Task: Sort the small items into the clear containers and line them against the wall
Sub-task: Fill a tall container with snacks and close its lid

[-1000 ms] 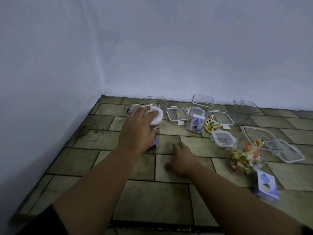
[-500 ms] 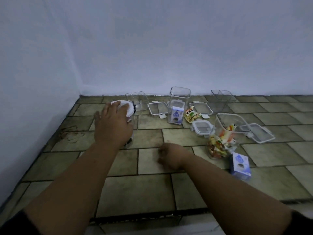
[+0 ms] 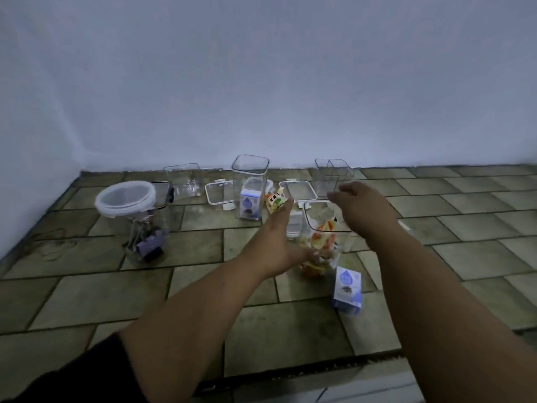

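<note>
A clear container of colourful sachets [image 3: 321, 242] stands open-topped on the tiled floor at centre. My left hand [image 3: 277, 245] lies against its left side with straight fingers. My right hand [image 3: 359, 203] hovers just above its right rim, fingers loosely bent, holding nothing. At the left stands a round-lidded jar with binder clips [image 3: 139, 222], free of both hands. A tall clear container [image 3: 250, 187] behind holds a blue-and-white box. Another blue-and-white box [image 3: 347, 289] lies on the floor in front of the sachet container.
Near the wall stand two empty clear containers [image 3: 184, 180] [image 3: 332, 177]. Loose lids [image 3: 219, 193] [image 3: 297, 190] lie flat between them. A single sachet [image 3: 276, 200] rests beside the tall container. The wall corner is at the far left, a floor ledge runs close in front.
My left hand let go of the lidded jar and swung right to the sachet container. My right hand lifted off the floor to above that container's rim. The view shifted right.
</note>
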